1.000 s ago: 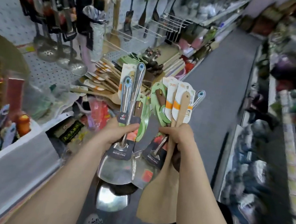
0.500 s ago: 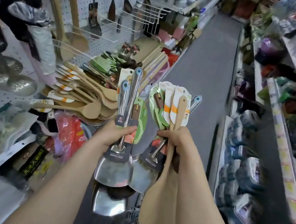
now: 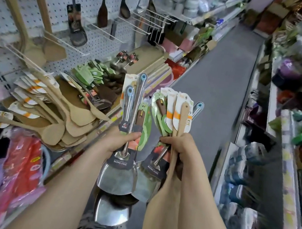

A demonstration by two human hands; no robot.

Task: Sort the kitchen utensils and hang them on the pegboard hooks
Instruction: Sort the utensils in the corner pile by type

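Note:
My left hand grips a bunch of steel spatulas with blue-tipped handles, blades hanging down. My right hand grips a second bunch: a wooden spatula, a steel spatula and several carded utensils with white, orange and green tags. Both bunches are held side by side at chest height over the aisle. The white pegboard stands to the left, with bare hooks and a few hung utensils, among them a black turner and wooden spatulas.
A pile of loose wooden spatulas and green-carded utensils lies on the shelf below the pegboard. Cutting boards lean further along. The grey aisle floor runs ahead. Stocked shelves line the right side.
The view has swung right and up along the pegboard, bringing the bare hooks and hung spatulas closer. Both hands keep their hold on the same bunches, slightly raised.

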